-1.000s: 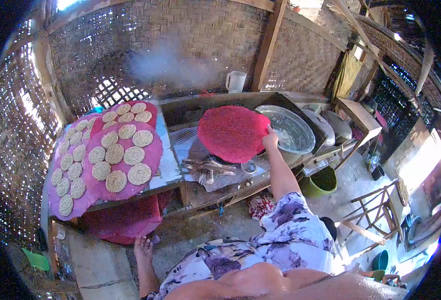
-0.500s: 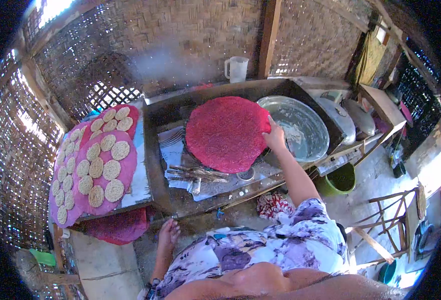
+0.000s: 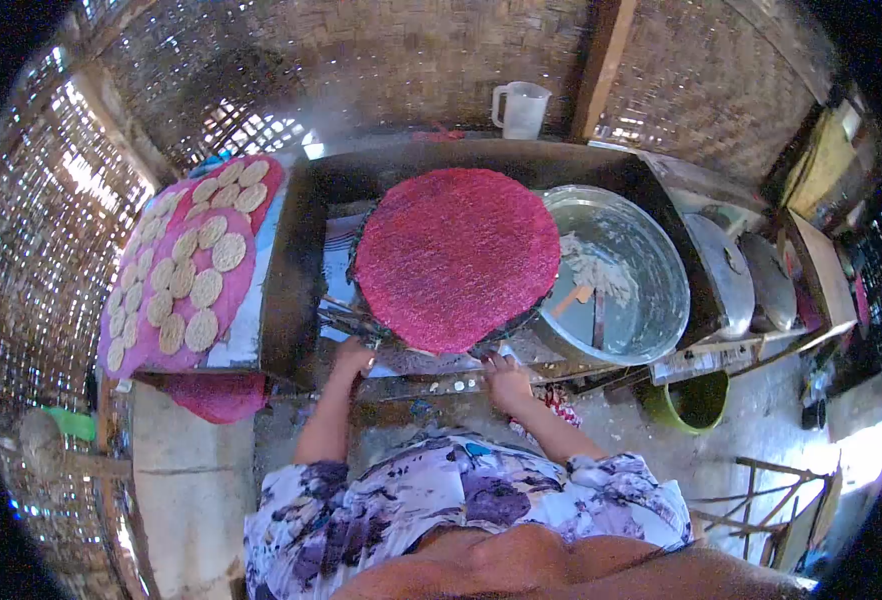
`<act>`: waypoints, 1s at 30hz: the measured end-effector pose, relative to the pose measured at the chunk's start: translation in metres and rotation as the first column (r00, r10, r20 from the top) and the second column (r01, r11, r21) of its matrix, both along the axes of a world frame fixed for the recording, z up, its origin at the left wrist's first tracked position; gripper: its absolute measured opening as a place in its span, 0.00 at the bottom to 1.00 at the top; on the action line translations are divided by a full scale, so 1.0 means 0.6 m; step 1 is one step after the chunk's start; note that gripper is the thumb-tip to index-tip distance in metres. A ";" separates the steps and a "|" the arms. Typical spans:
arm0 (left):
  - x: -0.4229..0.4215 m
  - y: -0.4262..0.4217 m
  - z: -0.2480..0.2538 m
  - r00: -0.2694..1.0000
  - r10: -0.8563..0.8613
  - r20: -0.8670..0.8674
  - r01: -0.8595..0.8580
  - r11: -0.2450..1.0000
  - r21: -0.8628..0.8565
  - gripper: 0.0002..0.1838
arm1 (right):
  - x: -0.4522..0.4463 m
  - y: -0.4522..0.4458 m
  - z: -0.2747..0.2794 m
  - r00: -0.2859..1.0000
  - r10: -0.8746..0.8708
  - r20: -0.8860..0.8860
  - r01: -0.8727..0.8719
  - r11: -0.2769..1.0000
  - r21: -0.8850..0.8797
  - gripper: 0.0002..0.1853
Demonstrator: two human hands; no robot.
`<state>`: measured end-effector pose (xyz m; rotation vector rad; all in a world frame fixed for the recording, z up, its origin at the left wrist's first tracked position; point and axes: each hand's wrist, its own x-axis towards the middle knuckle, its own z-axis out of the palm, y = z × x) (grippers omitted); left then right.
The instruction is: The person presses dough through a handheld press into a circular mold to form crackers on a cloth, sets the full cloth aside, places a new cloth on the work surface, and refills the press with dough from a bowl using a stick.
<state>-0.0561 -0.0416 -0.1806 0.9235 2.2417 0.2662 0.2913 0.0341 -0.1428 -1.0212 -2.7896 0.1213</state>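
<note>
A round red cloth point(image 3: 458, 260) lies flat over a dark round vessel, mostly hidden beneath it, with some wood sticks point(image 3: 349, 318) at its lower left. My left hand point(image 3: 353, 357) is closed at the bench's front edge, near the sticks; what it holds, if anything, is too small to tell. Just below the cloth's lower edge is my right hand point(image 3: 507, 380), its fingers bent at the bench edge, their grip unclear. Right of the cloth stands a large metal basin point(image 3: 676, 310) of pale liquid, with a wooden-handled tool point(image 3: 573, 298) in it.
Pale round discs point(image 3: 206, 288) lie on a pink cloth point(image 3: 239, 262) at the left. A clear jug point(image 3: 523, 110) stands behind the bench. Metal lids point(image 3: 726, 270) are at the right, with a green bucket point(image 3: 696, 402) below the bench.
My right hand has let go of the red cloth's right edge and moved down to the bench front. My left hand has risen to the bench edge. The cloth now lies flatter.
</note>
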 end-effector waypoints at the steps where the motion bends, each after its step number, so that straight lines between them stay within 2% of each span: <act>1: -0.004 0.010 -0.042 0.997 0.033 -0.066 -0.028 0.997 0.074 0.34 | -0.004 0.014 -0.015 0.988 0.044 0.148 -0.034 0.997 -0.071 0.12; 2: -0.003 0.015 -0.065 0.989 0.067 -0.131 -0.047 0.988 0.147 0.32 | -0.010 0.022 -0.027 0.952 0.094 0.290 -0.054 0.988 -0.144 0.13; 3: 0.012 0.010 -0.038 0.992 0.039 -0.117 -0.023 0.990 0.136 0.31 | -0.013 0.024 -0.037 0.959 0.094 0.267 -0.067 0.992 -0.107 0.13; 4: 0.041 0.008 0.029 0.995 0.012 -0.099 0.000 0.992 0.126 0.31 | -0.014 0.025 -0.041 0.964 0.094 0.247 -0.079 0.995 -0.069 0.12; 6: 0.032 0.022 -0.026 0.966 -0.063 -0.251 0.053 0.998 -0.046 0.28 | -0.016 0.037 -0.055 0.955 0.104 0.279 -0.094 0.994 -0.051 0.11; 8: -0.007 0.021 -0.171 0.938 0.044 -0.345 -0.020 0.997 0.073 0.27 | -0.015 0.055 -0.073 0.917 0.123 0.380 -0.093 0.991 -0.098 0.10; 10: 0.003 -0.015 -0.176 0.943 0.110 -0.314 0.002 0.942 0.337 0.27 | 0.000 0.043 -0.017 0.995 0.077 0.064 -0.069 0.990 -0.123 0.09; 11: 0.008 -0.032 -0.178 0.947 0.125 -0.297 0.024 0.891 0.453 0.27 | 0.011 0.027 0.023 0.994 0.046 -0.096 -0.059 0.988 -0.144 0.08; 13: 0.070 -0.091 -0.026 0.988 0.117 -0.097 -0.039 0.816 0.577 0.27 | 0.049 0.012 0.090 0.988 0.115 -0.101 -0.140 0.947 -0.291 0.08; 14: 0.086 -0.117 -0.013 0.987 0.129 -0.095 -0.035 0.751 0.660 0.24 | 0.072 0.007 0.129 0.983 0.152 -0.104 -0.180 0.915 -0.360 0.08; 16: 0.129 -0.140 0.080 0.989 0.140 -0.045 -0.072 0.729 0.681 0.21 | 0.103 0.002 0.234 0.952 0.185 -0.244 -0.296 0.764 -0.573 0.07; 19: 0.150 -0.152 0.111 0.983 0.183 0.001 -0.140 0.750 0.646 0.13 | 0.093 0.016 0.339 0.881 0.315 -0.353 -0.432 0.841 -0.327 0.06; 21: 0.162 -0.151 0.156 0.992 0.118 -0.043 -0.062 0.756 0.651 0.12 | 0.046 0.026 0.367 0.864 0.374 -0.336 -0.442 0.883 -0.155 0.07; 22: 0.159 -0.142 0.142 0.932 0.150 0.329 -0.348 0.623 0.701 0.11 | 0.021 0.029 0.375 0.855 0.404 -0.325 -0.447 0.892 -0.065 0.07; 25: 0.140 -0.123 0.142 0.986 0.150 -0.075 -0.030 0.596 0.802 0.10 | -0.038 0.063 0.327 0.798 0.555 -0.235 -0.518 0.831 0.202 0.10; 26: 0.135 -0.117 0.158 0.935 0.100 -0.340 0.159 0.739 0.655 0.07 | -0.047 0.071 0.318 0.806 0.559 -0.195 -0.521 0.826 0.214 0.10; 27: 0.129 -0.114 0.158 0.988 0.118 -0.099 -0.005 0.669 0.743 0.07 | -0.053 0.077 0.311 0.813 0.561 -0.155 -0.524 0.822 0.224 0.11; 28: 0.122 -0.111 0.155 0.983 0.111 0.148 -0.185 0.594 0.783 0.07 | -0.057 0.080 0.307 0.820 0.561 -0.114 -0.527 0.817 0.234 0.11; 29: 0.115 -0.110 0.150 0.919 0.079 0.386 -0.369 0.518 0.772 0.07 | -0.059 0.081 0.306 0.828 0.555 -0.082 -0.527 0.820 0.224 0.12; 30: 0.111 -0.109 0.147 0.800 0.026 0.599 -0.545 0.447 0.709 0.07 | -0.059 0.083 0.307 0.834 0.549 -0.048 -0.528 0.822 0.213 0.12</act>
